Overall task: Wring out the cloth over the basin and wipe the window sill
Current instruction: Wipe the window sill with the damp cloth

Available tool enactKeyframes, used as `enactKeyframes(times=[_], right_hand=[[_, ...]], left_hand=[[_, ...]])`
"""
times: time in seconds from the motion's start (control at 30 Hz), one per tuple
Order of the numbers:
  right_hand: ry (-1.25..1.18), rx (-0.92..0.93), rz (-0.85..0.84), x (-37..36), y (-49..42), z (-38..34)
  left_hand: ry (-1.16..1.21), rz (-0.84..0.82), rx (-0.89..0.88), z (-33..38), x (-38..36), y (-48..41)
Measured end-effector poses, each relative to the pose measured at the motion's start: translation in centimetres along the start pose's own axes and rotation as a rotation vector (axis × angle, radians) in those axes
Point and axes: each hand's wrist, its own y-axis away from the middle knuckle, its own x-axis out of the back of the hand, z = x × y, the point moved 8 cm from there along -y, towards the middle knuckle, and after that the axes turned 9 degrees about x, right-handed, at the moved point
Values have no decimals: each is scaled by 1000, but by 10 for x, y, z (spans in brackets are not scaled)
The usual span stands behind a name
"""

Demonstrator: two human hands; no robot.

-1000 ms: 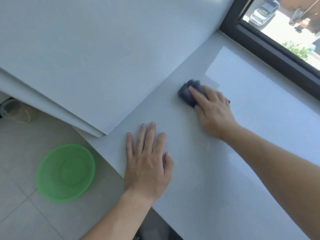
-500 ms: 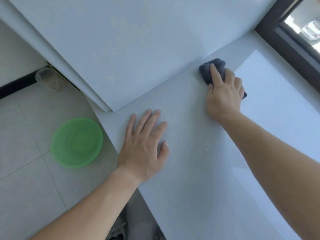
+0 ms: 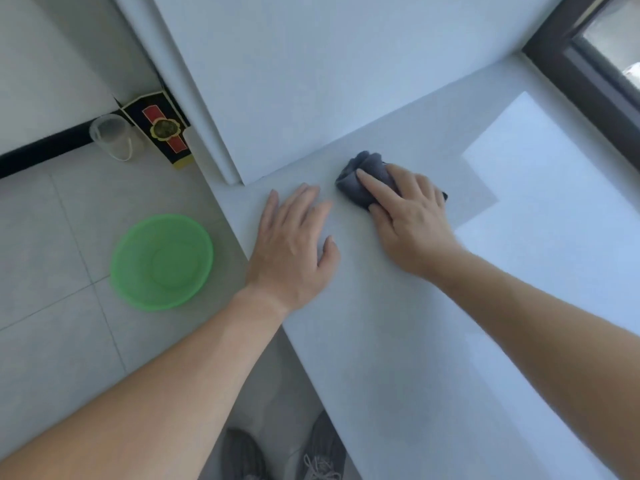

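**Right hand pressing a dark cloth onto the pale sill**

Right hand (image 3: 412, 216) lies palm-down on the cloth (image 3: 367, 180), fingers a little apart and bent over it, pinning the bunched fabric flat against the window sill (image 3: 398, 341). The forefinger runs straight across the top of the wad; the thumb side is hidden under the hand. The cloth is dark grey-blue, soft and thick-looking, crumpled into rounded folds that bulge out beyond the fingertips, with a small dark corner poking out on the far side of the knuckles. Whether it is wet cannot be told.

Left hand (image 3: 294, 244) rests just beside it, empty, spread flat with the fingers slightly fanned, near the sill's front edge. Both forearms are bare.

The sill is a broad, smooth, matte slab in very pale grey-white, with a straight, crisp front edge. A sharp-cornered patch of brighter sunlight falls across it to the right of the cloth. Behind the hands rises a plain white wall panel (image 3: 311, 81), also smooth, ending in a stepped vertical edge. A dark window frame (image 3: 571, 53) crosses the upper right corner.

Down on the floor (image 3: 45, 237), of large light grey tiles with thin joints, sits the basin (image 3: 161, 262): round, shallow, translucent green plastic, well apart from the cloth. Farther back stand a clear plastic cup (image 3: 110, 140) and a black box with red and gold markings (image 3: 159, 129). Grey laced shoes (image 3: 322, 452) show at the bottom edge.
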Motion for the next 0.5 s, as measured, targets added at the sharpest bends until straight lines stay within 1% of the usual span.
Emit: enactKeyframes(times=[0.03,0.07,0.1,0.13,0.17,0.2,0.23,0.27,0.33,0.37,0.4,0.43,0.47,0.5], right_hand=[[12,43,-43,4,5,5],[37,8,-42,10,10,20],[56,-87,-7,19,14,41],[48,-232,46,27,21,63],[23,-378,99,32,31,75],[4,-467,128,31,41,72],[-2,-476,131,25,50,57],[-1,-397,132,18,56,35],[3,-99,65,5,67,-9],[4,22,11,1,72,-17],[21,100,-23,3,72,-13],[47,98,-27,8,70,-1],[61,11,-2,15,66,18],[51,-138,48,22,62,38]], left_hand=[[15,25,17,-2,3,0],[28,43,29,-3,4,1],[38,49,36,-3,4,1],[44,48,41,-3,4,2],[42,43,50,-2,3,2],[30,34,64,-2,2,4],[6,22,85,-2,2,7],[-25,11,113,-2,1,12],[-53,8,181,-6,1,28],[-36,7,219,-8,0,38],[-8,3,251,-11,-1,47],[21,3,273,-13,-2,54],[47,7,285,-14,-4,59],[68,16,294,-15,-5,60]])
